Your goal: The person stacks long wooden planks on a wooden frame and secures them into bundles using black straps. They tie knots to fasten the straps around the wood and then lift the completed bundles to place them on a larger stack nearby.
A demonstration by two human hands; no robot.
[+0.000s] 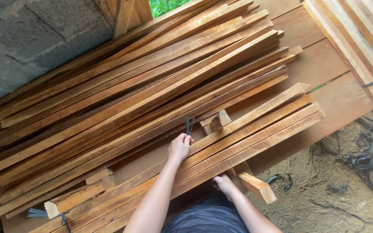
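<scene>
1. Left hand (180, 146) is up over the near bundle of wooden slats (247, 136), fingers pinched tight on the two upright ends of a dark binding strap (189, 125). The strap ends stick up just above the knuckles, right at the far edge of the bundle.
2. Right hand (223, 182) sits low at the near edge of the same bundle, fingers curled under or against the slats; I cannot tell how firmly it grips, since the wood hides most of it.
3. My read: this is the tying step, with the strap passed round the slats and its ends gathered on top. The ends call for a steady pull and a twist or knot, while the low hand keeps the slats squared up.
4. The bundle rests on short cross blocks: one block (219, 119) pokes out just beside the strap, another block (255, 186) juts toward the sandy ground (324, 190).
5. Behind lies a big loose pile of long slats (130, 82), fanned out and touching the bundle's far side, so it crowds the strap.
6. Another tied stack (363, 47) runs along the right; loose dark straps (368, 162) lie tangled on the ground, well apart from both hands.
</scene>
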